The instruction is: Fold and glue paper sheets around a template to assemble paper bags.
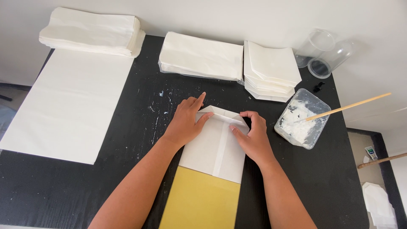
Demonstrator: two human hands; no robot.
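Centrally, on the black surface (127, 178): one white paper bag (214, 154), lying flat, its lower end resting on a yellow board (199, 203). Left hand (186, 121), fingers extended, presses flat on the bag's upper left corner. Right hand (252, 138), fingers curled, pinches the folded top flap. Right of the bag: clear plastic tub of white paste (302, 118) with a wooden stick (347, 107) in it. Behind: two stacks of folded white bags (199, 55) (271, 68). Left: large white sheet (72, 101), further stack (91, 29). Far corner: two clear cups (324, 53).
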